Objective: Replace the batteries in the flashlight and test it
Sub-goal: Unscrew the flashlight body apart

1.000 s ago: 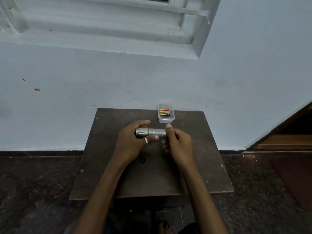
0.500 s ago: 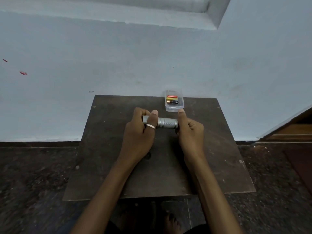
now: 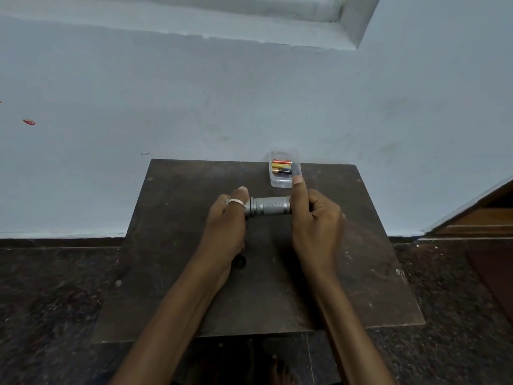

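Crosswise above the worktop [image 3: 172,245], the flashlight [image 3: 268,207] is clamped by both grips: left hand [image 3: 226,226] hides its left end, right hand [image 3: 316,220] its right. Batteries [image 3: 281,166] lie in a clear tray [image 3: 280,182] at the far edge.

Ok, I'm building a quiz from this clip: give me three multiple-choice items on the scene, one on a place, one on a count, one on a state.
1. Where is the clear box of batteries?
A. far edge of the table, by the wall
B. on the floor
C. in the left hand

2. How many hands hold the flashlight?
A. none
B. one
C. two

3. How does the flashlight lie?
A. upright on its end
B. sideways between the hands
C. taken apart on the table

Key: 1 A, the box sits at the table's far edge; 2 C, the left hand and right hand each grip an end; 3 B, its barrel runs left to right.
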The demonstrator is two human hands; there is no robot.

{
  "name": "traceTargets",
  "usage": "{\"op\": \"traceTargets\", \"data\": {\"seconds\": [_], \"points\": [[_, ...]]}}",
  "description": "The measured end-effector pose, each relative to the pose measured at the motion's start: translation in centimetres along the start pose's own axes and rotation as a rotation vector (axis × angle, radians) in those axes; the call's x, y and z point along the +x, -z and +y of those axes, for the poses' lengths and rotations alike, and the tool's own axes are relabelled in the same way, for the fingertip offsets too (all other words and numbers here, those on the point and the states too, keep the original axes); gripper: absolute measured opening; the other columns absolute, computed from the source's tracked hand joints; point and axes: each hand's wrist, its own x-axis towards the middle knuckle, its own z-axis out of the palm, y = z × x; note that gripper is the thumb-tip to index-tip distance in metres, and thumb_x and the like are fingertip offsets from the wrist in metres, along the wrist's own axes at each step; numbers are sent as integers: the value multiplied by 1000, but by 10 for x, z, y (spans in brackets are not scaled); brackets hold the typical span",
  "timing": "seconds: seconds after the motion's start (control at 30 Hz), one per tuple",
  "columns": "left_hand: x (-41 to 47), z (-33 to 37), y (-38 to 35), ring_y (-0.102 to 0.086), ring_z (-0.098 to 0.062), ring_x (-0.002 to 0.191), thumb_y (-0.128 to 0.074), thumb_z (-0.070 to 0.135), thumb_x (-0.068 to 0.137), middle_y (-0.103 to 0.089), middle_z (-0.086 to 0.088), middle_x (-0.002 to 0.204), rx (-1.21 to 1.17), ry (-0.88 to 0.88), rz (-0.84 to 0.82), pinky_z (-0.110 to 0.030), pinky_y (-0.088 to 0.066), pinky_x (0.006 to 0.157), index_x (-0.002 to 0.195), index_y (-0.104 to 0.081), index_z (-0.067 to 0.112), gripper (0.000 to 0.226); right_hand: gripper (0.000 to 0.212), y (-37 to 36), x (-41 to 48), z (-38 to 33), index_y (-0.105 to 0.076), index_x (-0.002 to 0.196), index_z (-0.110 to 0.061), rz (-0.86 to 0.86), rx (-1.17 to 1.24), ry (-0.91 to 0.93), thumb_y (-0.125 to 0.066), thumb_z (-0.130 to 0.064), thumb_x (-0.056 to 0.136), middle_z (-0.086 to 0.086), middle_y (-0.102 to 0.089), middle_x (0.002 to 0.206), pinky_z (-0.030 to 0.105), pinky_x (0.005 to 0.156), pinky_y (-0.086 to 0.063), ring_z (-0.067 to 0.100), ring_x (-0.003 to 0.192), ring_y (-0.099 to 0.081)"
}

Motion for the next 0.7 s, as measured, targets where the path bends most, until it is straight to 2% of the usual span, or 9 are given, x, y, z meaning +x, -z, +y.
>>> {"op": "traceTargets", "data": {"seconds": [0.07,0.23,0.3,0.37,0.47,0.53,0.6,0.63,0.7], "points": [[-1,3,0,-29,-7,38,-45,42,100,-33,7,51,-36,38,-16,-22,-26,38,82,-45,19,29,56,2,-1,-1,-31,53,-28,-18,16,75,-57,-31,102,-7,-31,49,22,46,-25,9,47,-31],[1,8,11,-31,-6,40,-47,44,99,-33,11,46,-44,32,26,-23,-27,38,79,-44,21,31,33,6,-2,2,-65,79,-17,-219,96,109,-51,-33,104,2,-59,66,32,56,-42,17,62,-54],[3,7,15,-34,-9,46,-47,47,98,-36,7,55,1,14,46,-24,-30,41,80,-46,22,31,34,5,-1,3,-66,79,-20,-279,94,43,-52,-38,104,2,-62,68,36,58,-49,20,65,-59],[5,6,17,-37,-11,52,-47,49,98,-39,3,63,52,0,46,-25,-32,43,83,-49,21,31,43,6,0,5,-64,74,-15,-320,96,-31,-51,-44,103,10,-62,68,48,59,-52,28,64,-59],[5,5,17,-39,-12,54,-47,50,97,-39,2,65,70,5,30,-26,-34,43,85,-50,21,32,47,8,2,6,-65,74,-11,-350,133,-105,-54,-47,101,17,-62,71,54,62,-53,21,61,-55],[6,4,18,-38,-11,54,-47,49,97,-39,3,64,72,3,31,-26,-34,44,83,-49,22,31,41,9,3,6,-69,76,-13,-367,154,-121,-57,-44,100,15,-63,70,50,62,-54,16,61,-55],[7,5,20,-38,-11,55,-47,49,97,-40,2,66,76,2,34,-26,-34,44,83,-49,22,31,23,11,5,6,-77,88,-17,-397,216,-142,-63,-32,99,4,-69,71,41,65,-55,10,65,-59],[8,5,21,-39,-12,56,-47,50,97,-40,2,67,77,1,40,-26,-34,45,84,-50,21,31,15,12,5,5,-78,97,-17,-417,261,-161,-66,-25,97,-2,-73,78,34,70,-57,8,71,-64],[9,5,23,-39,-12,57,-47,50,97,-40,2,68,90,-2,47,-26,-34,45,84,-50,21,31,17,16,7,6,-78,109,-15,-449,334,-198,-69,-15,94,-4,-79,95,24,81,-58,5,88,-71]]}}
